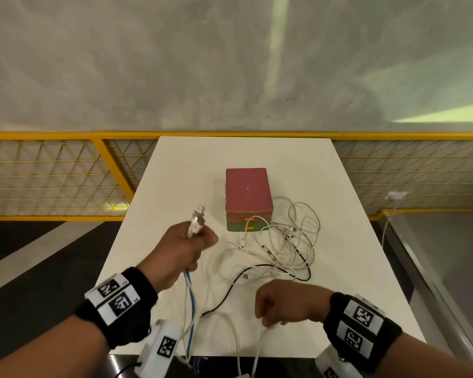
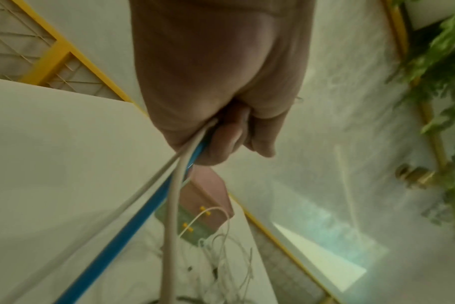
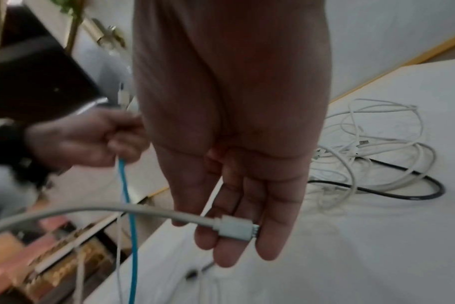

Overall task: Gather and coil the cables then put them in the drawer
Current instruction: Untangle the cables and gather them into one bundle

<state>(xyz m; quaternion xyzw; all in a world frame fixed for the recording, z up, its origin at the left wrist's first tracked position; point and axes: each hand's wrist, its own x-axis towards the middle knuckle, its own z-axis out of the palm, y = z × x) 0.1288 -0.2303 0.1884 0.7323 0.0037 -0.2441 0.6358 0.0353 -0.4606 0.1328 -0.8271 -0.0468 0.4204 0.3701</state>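
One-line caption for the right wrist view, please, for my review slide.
Right hand holds a white cable's plug at its fingers while the left hand grips a blue cable above the white table.

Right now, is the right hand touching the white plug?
Touching. The right wrist view shows the white plug lying across the fingers of the right hand, pressed against them with no gap.

The left hand (image 2: 216,86) grips a blue cable (image 2: 133,224) and pale cables (image 2: 172,222); beyond its knuckles sits the drawer box (image 2: 208,197).
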